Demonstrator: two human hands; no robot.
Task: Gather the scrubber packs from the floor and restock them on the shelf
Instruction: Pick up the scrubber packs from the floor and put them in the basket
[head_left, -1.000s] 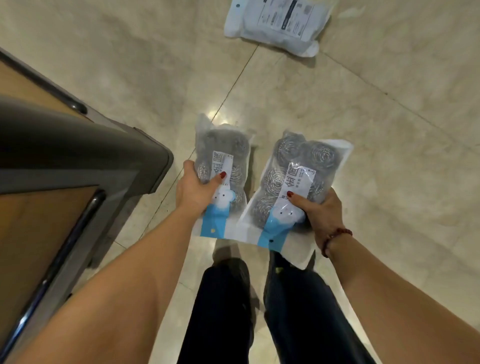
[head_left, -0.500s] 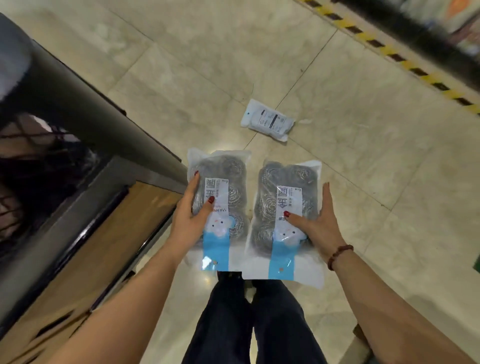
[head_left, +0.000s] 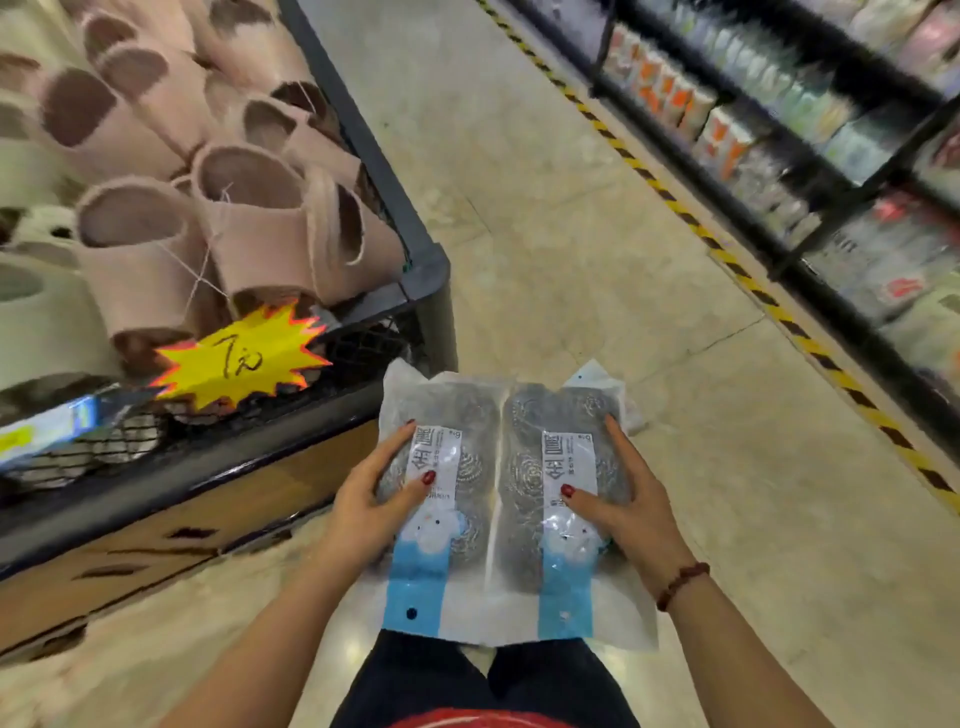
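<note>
While the left hand grips the left pack, thumb pressed on its label and fingers curled along the outer edge, the right hand mirrors it on the right pack. Both packs are up off the floor, flat and side by side, edges touching, just right of the near corner of the bin. The shelf stands well apart from the bin, to its right.

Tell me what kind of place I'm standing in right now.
Most likely a shop aisle, perhaps a discount or general store. A wire bin of slippers carries a yellow starburst price tag, shelves of packaged goods line the right side, and yellow-black tape marks the floor along them.
</note>
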